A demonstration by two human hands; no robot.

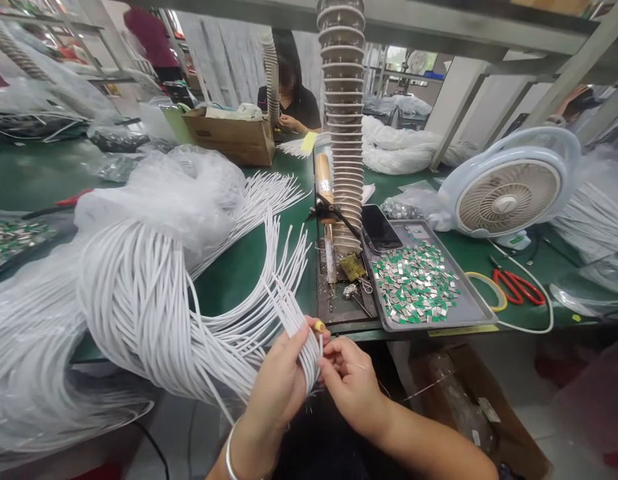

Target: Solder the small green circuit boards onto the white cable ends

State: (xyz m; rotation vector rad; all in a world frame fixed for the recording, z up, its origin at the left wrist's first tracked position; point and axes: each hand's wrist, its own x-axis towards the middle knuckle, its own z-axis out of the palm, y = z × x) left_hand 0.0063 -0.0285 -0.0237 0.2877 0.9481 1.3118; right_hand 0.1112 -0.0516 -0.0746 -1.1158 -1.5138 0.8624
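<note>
We catalogue one person's own body. Item: left hand (276, 387), bare, thin silver bangle (231, 457) at the wrist, small yellow fingertip cover (319, 325) at the thumb, material unclear. Item: right hand (351, 387), bare. Item: dark top (313, 440).

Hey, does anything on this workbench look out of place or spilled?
A black smartphone rests on the corner of the metal tray, close to the loose green-and-silver pieces, which looks odd in a parts tray. The white cable bundle also droops over the green bench edge.
</note>
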